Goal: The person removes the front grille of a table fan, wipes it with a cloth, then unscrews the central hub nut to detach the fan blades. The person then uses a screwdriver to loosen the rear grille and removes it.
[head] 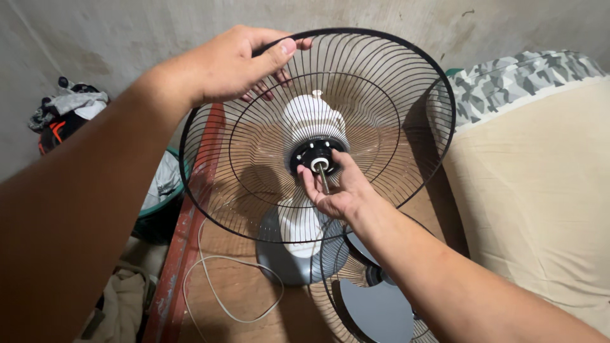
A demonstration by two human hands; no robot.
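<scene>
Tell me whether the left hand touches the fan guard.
Touching. The head view shows the left hand gripping the black guard rim, thumb over it, fingers behind the wires.

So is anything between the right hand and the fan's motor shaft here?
Nothing visible. The right hand is already at the motor shaft, fingers at its hub inside the rear guard, whose rim the left hand grips.

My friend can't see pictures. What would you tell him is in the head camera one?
Seen from above, a person's left hand grips the rim of a black wire fan guard while the right hand pinches the hub around the metal shaft of a white fan motor. Below, on a wooden table, lie a grey blade and a white cord.
</scene>
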